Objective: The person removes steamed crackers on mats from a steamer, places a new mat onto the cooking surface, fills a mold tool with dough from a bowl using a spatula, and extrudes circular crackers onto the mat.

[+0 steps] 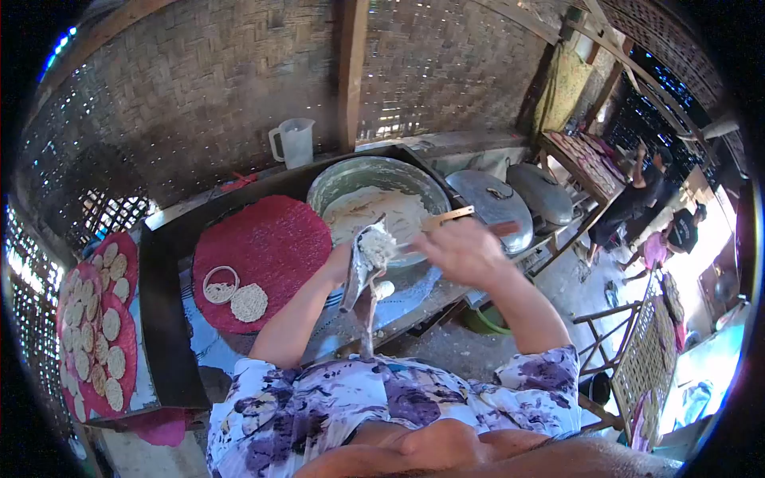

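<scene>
Holding scoop of dough | left hand: fingers clamped on scoop | right hand: fingers clamped on wooden-handled tool | ring: red mat's front-left edge

Basin dull, scuffed metal, pot lid smooth metal with soft sheen, jug translucent smooth plastic, wall rough woven matting, post bare matt wood, tool handle wood-like, round sheet matt, grainy, stranded disc rough, dough lumpy, shirt matt cloth.
</scene>
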Demonstrator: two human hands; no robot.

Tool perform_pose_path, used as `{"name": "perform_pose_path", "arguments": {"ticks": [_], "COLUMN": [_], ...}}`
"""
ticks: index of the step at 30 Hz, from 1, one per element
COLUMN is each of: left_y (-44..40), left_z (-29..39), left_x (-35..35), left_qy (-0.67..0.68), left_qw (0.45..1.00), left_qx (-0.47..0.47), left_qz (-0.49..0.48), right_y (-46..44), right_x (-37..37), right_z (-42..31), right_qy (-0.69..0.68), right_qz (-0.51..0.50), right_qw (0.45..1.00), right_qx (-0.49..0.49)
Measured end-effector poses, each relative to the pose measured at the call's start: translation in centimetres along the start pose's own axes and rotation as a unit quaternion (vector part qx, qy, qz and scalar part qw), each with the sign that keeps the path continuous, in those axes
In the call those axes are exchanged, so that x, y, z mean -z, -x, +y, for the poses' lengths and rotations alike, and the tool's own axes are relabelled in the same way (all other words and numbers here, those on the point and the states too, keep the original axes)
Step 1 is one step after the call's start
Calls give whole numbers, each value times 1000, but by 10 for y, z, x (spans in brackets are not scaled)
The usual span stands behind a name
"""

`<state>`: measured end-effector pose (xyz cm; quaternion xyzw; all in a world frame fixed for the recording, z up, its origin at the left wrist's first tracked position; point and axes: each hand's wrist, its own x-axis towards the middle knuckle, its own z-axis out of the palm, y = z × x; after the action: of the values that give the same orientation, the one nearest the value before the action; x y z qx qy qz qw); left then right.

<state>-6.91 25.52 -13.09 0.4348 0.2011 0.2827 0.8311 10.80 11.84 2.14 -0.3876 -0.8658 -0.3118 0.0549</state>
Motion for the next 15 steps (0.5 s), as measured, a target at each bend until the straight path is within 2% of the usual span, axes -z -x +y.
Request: {"name": "perform_pose_path", "arguments": {"ticks": [2,4,7,9,11,12,15], "left_y": [4,5,1,-9,-18,-22,-4], "left_z": [2,9,18,1,-10,-14,1], "left_x": [1,6,18,28,31,32,7], "left_qy": [-114,-136,-34,-303,-533,-472,-564], "left_qw": [991,986,998,942,814,855,792], "left_qx": [-59,-79,-40,-136,-213,-196,-199], "left_qz": [35,46,16,54,84,88,122], "right_y": [6,12,15,14,10,8,4], "right_x": [19,33,37,32,21,21,8], "right_z": [9,17,28,29,28,27,23], "right_qy": [-7,1,0,-9,-23,-38,-81], "right_qz": [31,78,127,123,84,71,73], "right_qw": [997,992,984,983,989,989,988], "right_qx": [-67,-94,-128,-133,-121,-125,-111]}}
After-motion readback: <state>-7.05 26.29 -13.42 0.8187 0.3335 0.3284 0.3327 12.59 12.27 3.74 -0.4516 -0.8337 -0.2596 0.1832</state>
